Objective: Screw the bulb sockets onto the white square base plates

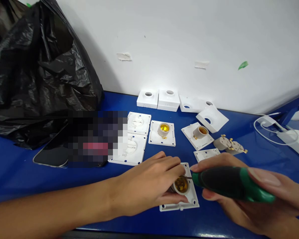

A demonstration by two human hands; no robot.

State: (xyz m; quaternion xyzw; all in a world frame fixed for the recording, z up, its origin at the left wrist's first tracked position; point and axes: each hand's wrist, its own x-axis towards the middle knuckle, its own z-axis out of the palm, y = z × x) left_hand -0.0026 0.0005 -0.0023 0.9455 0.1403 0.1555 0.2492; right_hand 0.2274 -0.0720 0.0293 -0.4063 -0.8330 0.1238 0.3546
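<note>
- The left hand is closed round a beige screw-type lamp socket with a brass lining. It pins the socket onto a white square plastic base plate at the near edge of the blue worktop.
- The right hand is wrapped round a screwdriver with a black-and-green handle, whose thin shaft points into the socket mouth.
- This piece looks mid-assembly. 2 more socketed plates stand behind it, and 2 loose beige sockets lie to the right. 4 white covers with round holes sit by the wall, none fitted.
- 2 flat white plates lie further left, near a dark phone and a crumpled black plastic bag.
- A white power strip sits far right.
- No brand, label or writing is legible anywhere.
</note>
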